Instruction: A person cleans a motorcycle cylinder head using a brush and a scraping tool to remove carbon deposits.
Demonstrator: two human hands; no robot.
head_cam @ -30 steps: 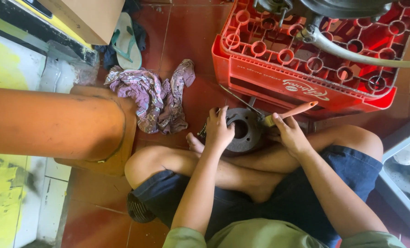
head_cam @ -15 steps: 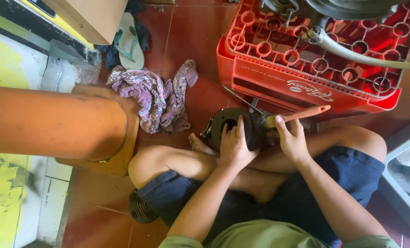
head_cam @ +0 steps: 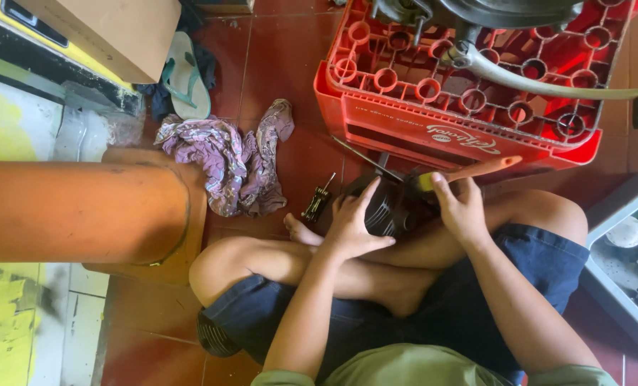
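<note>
Fingers of the left hand [head_cam: 351, 225] are spread and clamped on the dark round metal part [head_cam: 387, 207], which now stands tipped on its edge by the feet; a second ago it lay flatter on the floor under the palm. That turn brings its side face up toward the brush [head_cam: 469, 170], gripped in the closed right hand [head_cam: 462, 207] and laid against the part's top. Just left lies a small black tool [head_cam: 317, 204]. Behind stands the red crate [head_cam: 469, 107], with a crumpled rag [head_cam: 233, 161] and an orange pipe [head_cam: 76, 211] farther left.
</note>
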